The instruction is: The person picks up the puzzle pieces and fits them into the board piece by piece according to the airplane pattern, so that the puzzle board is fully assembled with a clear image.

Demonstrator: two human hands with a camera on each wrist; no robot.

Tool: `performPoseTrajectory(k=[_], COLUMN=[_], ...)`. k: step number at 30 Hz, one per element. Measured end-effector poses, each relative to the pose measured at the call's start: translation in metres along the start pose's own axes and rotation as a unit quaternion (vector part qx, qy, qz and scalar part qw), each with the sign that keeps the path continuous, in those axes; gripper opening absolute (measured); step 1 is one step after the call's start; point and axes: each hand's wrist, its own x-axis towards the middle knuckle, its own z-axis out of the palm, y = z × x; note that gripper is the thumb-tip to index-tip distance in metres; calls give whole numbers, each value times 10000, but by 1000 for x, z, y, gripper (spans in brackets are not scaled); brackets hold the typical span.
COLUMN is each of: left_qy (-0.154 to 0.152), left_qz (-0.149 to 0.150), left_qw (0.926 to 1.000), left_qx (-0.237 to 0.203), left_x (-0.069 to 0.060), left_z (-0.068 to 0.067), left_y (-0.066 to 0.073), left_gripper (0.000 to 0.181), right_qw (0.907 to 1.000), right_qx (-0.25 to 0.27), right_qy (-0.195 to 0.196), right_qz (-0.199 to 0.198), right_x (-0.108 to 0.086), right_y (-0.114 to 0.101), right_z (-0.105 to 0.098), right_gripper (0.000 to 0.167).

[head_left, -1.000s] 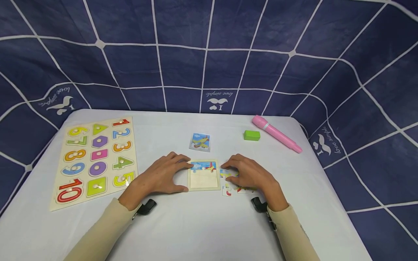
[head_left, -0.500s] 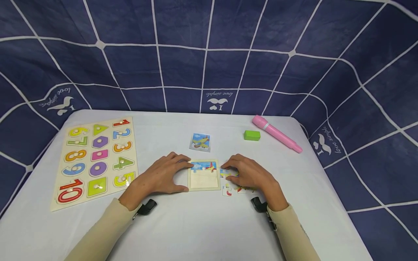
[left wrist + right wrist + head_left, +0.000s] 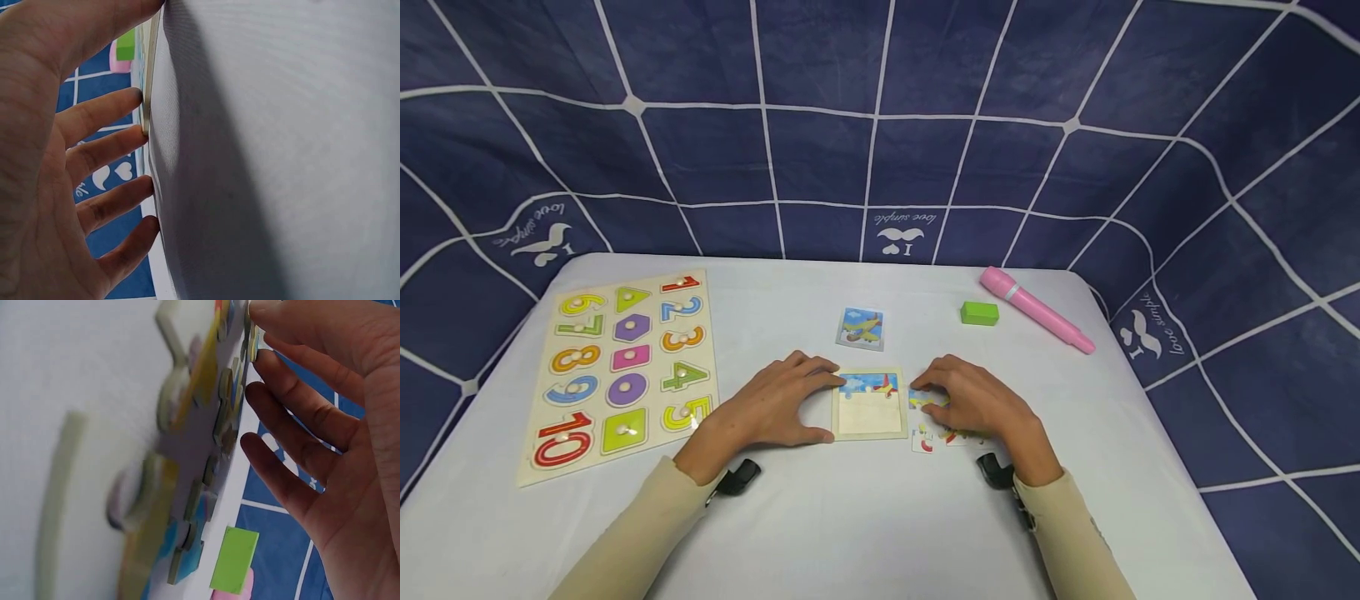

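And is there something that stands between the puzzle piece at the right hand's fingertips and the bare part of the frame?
I see only a strip of white cloth and the frame's right border between the puzzle piece and the bare part. The left hand is at the frame's left side, out of that path.

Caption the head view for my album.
Left fingers touch a partly filled puzzle tray, right fingers among loose pieces, an airplane card beyond.

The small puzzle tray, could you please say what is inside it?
A blue puzzle strip fills the far side of the puzzle tray; pale base shows nearer. The base beneath the strip is hidden.
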Motion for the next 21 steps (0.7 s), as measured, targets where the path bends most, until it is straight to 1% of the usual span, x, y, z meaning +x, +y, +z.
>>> performPoseTrajectory(k=[5,13,16,21], left_qy=[16,54,51,69], left_qz=[16,46,35,62], left_qw=[10000,10000,10000,10000], left_qx=[7,14,2,-2], left_x=[0,-1,-1,0], left_z=[0,0,0,-1], left_y=[0,0,0,-1], left_gripper=[82,83,83,82], right_qw=[9998,9999,10000,9998], right_qx=[120,93,44,-2], right_qy=[40,62,51,74], right_qz=[125,80,28,-183], right_x=[1,10,15,23], right_y=[0,-5,-9,-16], right_z=[-2,-7,-10,-13], right_gripper=[34,34,33,31])
